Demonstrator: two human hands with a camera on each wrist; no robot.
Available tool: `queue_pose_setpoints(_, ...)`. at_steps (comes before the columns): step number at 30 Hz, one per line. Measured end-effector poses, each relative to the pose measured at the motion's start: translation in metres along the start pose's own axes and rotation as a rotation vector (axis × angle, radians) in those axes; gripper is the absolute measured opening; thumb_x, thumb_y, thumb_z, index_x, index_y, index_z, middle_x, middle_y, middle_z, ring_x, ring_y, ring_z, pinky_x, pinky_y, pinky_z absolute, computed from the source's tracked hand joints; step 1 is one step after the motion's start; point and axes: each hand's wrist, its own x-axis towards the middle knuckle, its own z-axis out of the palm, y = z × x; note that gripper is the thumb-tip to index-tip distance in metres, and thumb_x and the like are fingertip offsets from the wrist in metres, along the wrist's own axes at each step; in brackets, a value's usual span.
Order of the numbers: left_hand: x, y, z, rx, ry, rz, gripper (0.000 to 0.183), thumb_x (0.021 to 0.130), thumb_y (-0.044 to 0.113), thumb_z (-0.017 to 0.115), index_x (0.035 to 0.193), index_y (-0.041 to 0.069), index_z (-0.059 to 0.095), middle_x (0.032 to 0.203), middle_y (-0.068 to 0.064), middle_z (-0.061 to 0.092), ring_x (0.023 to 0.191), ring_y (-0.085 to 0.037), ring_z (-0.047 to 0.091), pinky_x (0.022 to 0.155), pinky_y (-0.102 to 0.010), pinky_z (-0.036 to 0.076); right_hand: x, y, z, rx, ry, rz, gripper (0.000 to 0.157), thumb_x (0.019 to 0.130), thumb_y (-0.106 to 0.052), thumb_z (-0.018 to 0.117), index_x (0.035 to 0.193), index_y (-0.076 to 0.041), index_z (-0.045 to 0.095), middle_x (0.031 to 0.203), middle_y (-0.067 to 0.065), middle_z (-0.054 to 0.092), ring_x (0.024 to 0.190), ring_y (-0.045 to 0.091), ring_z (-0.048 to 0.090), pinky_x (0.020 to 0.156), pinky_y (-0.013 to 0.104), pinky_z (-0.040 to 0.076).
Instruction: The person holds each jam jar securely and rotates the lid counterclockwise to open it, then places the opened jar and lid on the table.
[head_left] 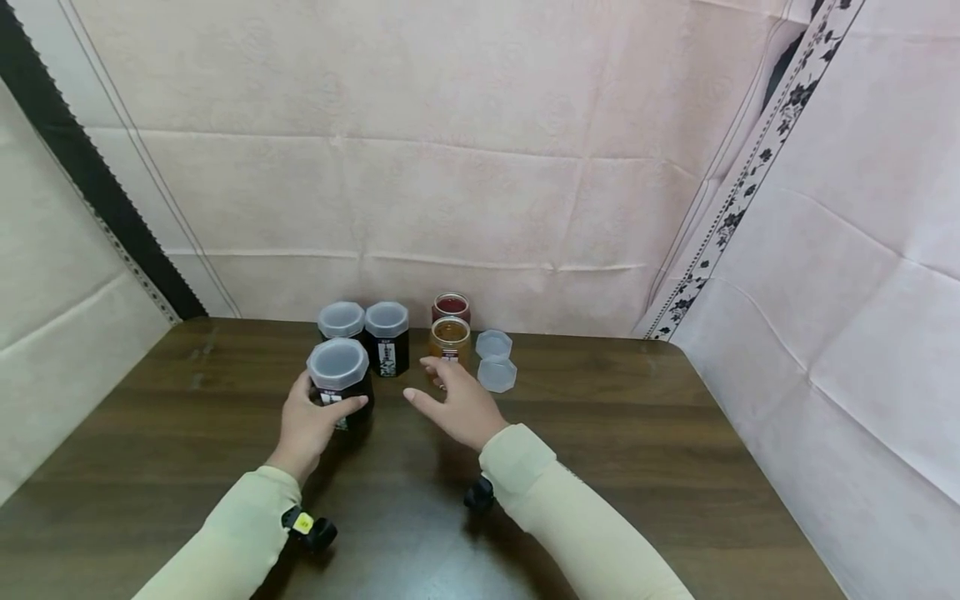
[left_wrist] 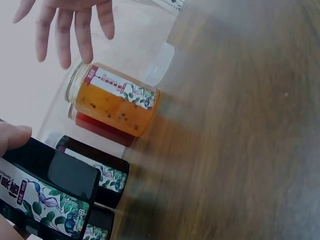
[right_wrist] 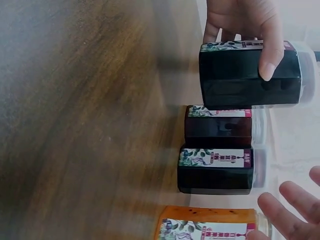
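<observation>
My left hand grips a dark jar with a translucent octagonal lid, its thumb and fingers round the sides. Behind it in the head view stand two more dark lidded jars, a labelled one and one to its left. The right hand is held open, fingers spread, just in front of an open jar of orange preserve. Whether it touches that glass cannot be told in the head view; the left wrist view shows its fingers near the rim. Directly behind is an open jar of red preserve.
Two translucent lids, one nearer and one farther, lie right of the open jars. All stand near the back edge of a brown wooden table. Pale cloth hangs behind and at both sides.
</observation>
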Motion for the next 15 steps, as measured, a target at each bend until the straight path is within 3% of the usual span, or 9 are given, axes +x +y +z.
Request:
queue_pose_setpoints(7,-0.002,0.003,0.009,-0.007,-0.008,0.008,0.090,0.080,0.018,0.078,0.151,0.008,0.024,0.150,-0.019,0.031,0.136,-0.037,0.030,0.112,-0.059,0.023,0.000,-0.005,-0.005,-0.051,0.011,-0.028,0.070,0.088,-0.062,0.054,0.144,-0.020,0.043,0.136,0.002,0.054,0.121,0.021,0.054,0.099,0.043,0.046)
queue_pose_setpoints(15,-0.005,0.004,0.023,-0.014,0.005,0.052,0.083,0.077,0.011,0.079,0.146,0.005,0.034,0.142,-0.019,0.037,0.129,-0.032,0.035,0.112,-0.052,0.026,-0.002,-0.013,-0.010,-0.098,0.018,-0.047,0.071,0.086,-0.063,0.056,0.143,-0.022,0.044,0.131,-0.003,0.055,0.113,0.015,0.055,0.093,0.038,0.049)
